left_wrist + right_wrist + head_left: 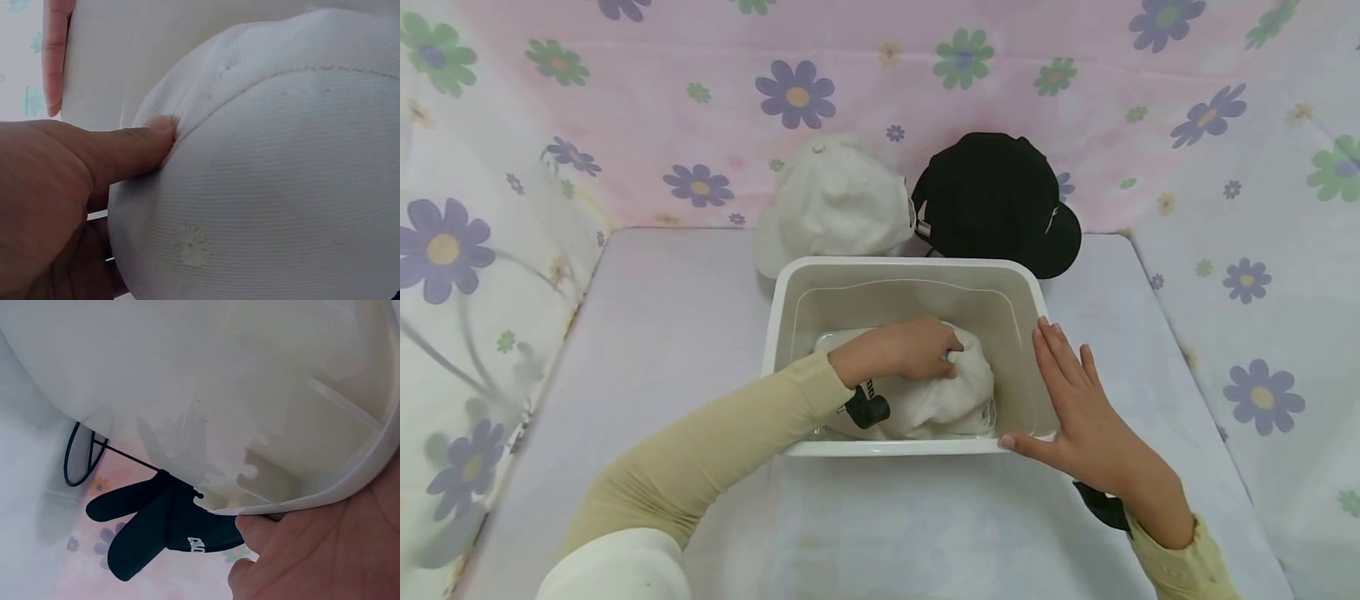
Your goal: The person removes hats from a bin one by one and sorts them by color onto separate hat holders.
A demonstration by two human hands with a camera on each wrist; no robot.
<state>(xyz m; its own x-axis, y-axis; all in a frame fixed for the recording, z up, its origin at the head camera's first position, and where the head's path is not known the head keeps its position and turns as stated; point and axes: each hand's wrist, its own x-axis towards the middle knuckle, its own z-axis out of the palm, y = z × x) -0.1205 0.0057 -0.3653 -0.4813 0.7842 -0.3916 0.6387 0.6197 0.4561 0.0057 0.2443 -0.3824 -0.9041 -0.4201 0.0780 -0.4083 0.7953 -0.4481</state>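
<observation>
Inside a white plastic bin lies an off-white cap, its rounded crown toward the bin's right side. My left hand reaches into the bin and pinches the crown. In the left wrist view the thumb presses on the ribbed cap beside a curved seam, with the other fingers partly hidden behind the fabric. My right hand rests against the bin's right side, fingers extended along the rim and thumb at the front right corner. From the right wrist, the palm lies along the bin's rim.
Behind the bin stand a second white cap and a black cap, side by side on the pale tabletop. Flower-print cloth walls the table at the back and both sides.
</observation>
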